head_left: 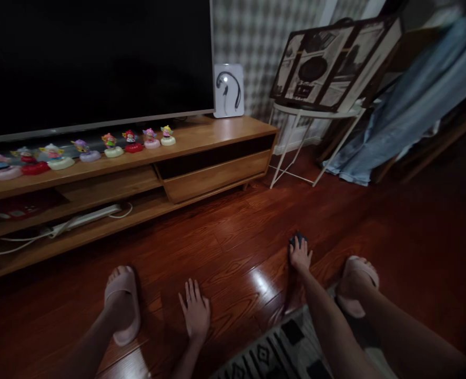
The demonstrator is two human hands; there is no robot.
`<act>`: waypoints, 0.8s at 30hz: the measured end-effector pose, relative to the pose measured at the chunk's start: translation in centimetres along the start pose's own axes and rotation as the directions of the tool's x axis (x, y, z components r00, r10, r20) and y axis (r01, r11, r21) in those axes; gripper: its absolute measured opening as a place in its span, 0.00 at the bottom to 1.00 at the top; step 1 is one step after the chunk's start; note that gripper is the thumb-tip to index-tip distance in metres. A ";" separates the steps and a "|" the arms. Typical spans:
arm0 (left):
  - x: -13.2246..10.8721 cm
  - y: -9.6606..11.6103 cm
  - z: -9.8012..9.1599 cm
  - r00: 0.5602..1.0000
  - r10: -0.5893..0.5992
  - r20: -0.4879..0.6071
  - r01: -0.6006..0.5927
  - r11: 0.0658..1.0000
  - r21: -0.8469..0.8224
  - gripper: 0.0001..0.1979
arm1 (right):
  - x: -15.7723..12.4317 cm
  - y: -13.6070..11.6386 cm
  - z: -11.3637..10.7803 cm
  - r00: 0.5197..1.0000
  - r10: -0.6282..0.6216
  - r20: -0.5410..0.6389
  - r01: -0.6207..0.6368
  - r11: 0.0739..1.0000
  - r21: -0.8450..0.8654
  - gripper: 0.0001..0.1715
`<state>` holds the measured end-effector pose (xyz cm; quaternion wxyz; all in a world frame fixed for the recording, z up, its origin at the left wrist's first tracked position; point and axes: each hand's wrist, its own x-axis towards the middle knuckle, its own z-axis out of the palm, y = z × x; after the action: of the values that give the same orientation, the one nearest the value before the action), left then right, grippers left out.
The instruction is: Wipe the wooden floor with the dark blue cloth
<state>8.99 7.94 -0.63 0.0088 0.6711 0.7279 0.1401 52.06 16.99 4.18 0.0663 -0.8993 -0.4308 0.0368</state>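
Observation:
My left hand (pixel 195 310) lies flat on the glossy red-brown wooden floor (pixel 217 273), its fingers stretched out and nothing in it. Further forward and to the right, my right hand (pixel 301 256) is over a small dark bluish object (pixel 297 239) on the floor. The fingers rest on top of this object, and only its front part shows beyond them. Too little of it is visible to tell its kind.
My slippered feet (pixel 124 302) stand on either side of my hands. A patterned rug (pixel 264 350) lies close in front. Ahead is a wooden TV stand (pixel 221 179) with several figurines (pixel 112 146) and a television (pixel 94 58). A white side table (pixel 292 171) carries a suitcase-like box (pixel 331 66).

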 end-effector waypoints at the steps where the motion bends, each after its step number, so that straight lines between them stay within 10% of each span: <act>1: -0.2 0.4 -0.3 1.000 0.007 -0.027 -0.006 0.999 0.035 0.32 | -0.6 0.7 -0.1 1.000 0.017 -0.016 -0.017 1.000 -0.001 0.36; 8: 0.1 0.7 -0.8 0.995 0.008 -0.104 -0.001 0.998 0.067 0.30 | -9.5 -3.5 2.4 0.980 -0.198 -0.034 0.199 0.980 0.030 0.34; 15: -0.7 2.7 -1.1 0.984 -0.063 -0.164 0.079 0.992 0.095 0.30 | -22.3 -9.6 9.6 0.808 -0.562 -0.177 0.584 0.803 0.119 0.41; 20: -2.6 4.6 -0.4 0.972 -0.114 -0.205 0.141 0.982 0.123 0.30 | -19.4 -8.8 10.2 0.726 -0.653 -0.216 0.683 0.723 0.109 0.45; 24: -3.1 4.7 0.0 0.970 -0.097 -0.221 0.128 0.983 0.129 0.31 | -11.4 -4.6 8.0 0.803 -0.524 -0.283 0.578 0.801 0.157 0.43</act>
<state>13.91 5.18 -0.19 -0.1096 0.6086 0.7697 0.1585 40.43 11.64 -2.98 0.2288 -0.7174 -0.6570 -0.0356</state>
